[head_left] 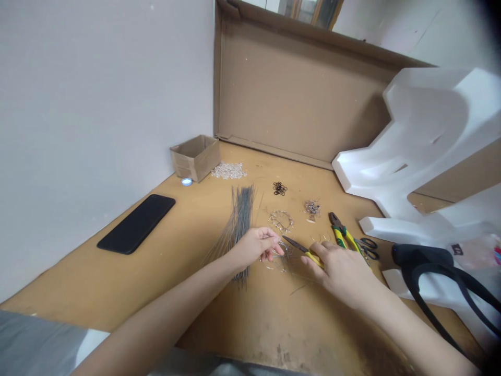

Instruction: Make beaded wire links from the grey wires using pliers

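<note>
Both forearms slanted inward over the bench (176, 245). The right hand (340, 269), palm down, gripped the pliers (298, 245), tips towards the left hand (264, 244). That hand was curled, fingers close to thumb; whether they pinched anything, I cannot tell. The wires (243, 211) lay beneath its wrist.

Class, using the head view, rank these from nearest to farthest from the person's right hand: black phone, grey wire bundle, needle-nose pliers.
From the right hand:
1. Needle-nose pliers: held in it.
2. Grey wire bundle: to its left, around the middle.
3. Black phone: far left, well past the bundle.
</note>
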Demonstrator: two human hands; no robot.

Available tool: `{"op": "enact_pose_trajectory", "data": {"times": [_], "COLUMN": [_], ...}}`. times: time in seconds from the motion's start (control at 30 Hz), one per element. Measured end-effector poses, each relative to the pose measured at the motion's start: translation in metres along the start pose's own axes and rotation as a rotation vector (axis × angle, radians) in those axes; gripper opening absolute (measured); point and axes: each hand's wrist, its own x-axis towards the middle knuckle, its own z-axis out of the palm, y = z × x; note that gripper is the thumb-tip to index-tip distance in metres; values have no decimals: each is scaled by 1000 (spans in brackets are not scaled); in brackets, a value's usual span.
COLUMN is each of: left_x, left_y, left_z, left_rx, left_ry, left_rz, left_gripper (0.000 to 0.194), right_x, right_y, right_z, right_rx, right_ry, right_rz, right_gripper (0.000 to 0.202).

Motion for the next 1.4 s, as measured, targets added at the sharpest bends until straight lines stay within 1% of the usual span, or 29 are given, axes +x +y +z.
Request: {"op": "enact_pose_trajectory", "data": {"times": [0.13, 0.3, 0.4, 0.5, 0.6, 0.7, 0.77, 0.83, 0.9, 0.97, 1.07, 1.13, 1.27, 1.4], "left_x": [1, 0, -1, -2, -1, 0, -1, -2, -4, -5, -4, -3, -1, 0], "left_y": [0, 1, 1, 1, 0, 0, 1, 4, 6, 8, 8, 7, 5, 4], "left_z": [1, 3, 4, 5, 5, 3, 2, 0, 0, -1, -3, -4, -6, -7], "left_rx": [-1, 18, 53, 68, 75, 56, 20, -27, -78, -132, -187, -190, -161, -149], "left_ry": [22, 59, 70, 70, 73, 70, 32, -40, -106, -137, -137, -140, -139, -136], "left_rz": [3, 36, 50, 54, 42, 33, 23, 17, 23, 25, 21, 20, 16, 11], "left_gripper": [21, 18, 17, 18, 18, 18, 18, 20, 21, 21, 20, 20, 20, 19], "right_x": [-5, -7, -5, -3, -3, -7, -11, -14, -15, -13, -7, -3, 3, 6], "right_y": [1, 3, 4, 3, 2, 7, 14, 22, 27, 27, 19, 13, 8, 10], "right_z": [-3, -9, -7, -3, -3, -7, -10, -9, -3, 7, 21, 26, 31, 38], "right_rx": [34, 206, 278, 287, 288, 366, 451, 499, 454, 367, 369, 398, 428, 457], "right_ry": [-26, -119, -162, -171, -158, -154, -135, -67, 44, 79, 81, 98, 130, 113], "right_rz": [16, -30, -38, -32, -23, -36, -72, -74, 3, 42, -45, -92, -118, -132], "right_gripper": [41, 42, 43, 44, 44, 44, 42, 39, 38, 37, 35, 34, 32, 32]}}
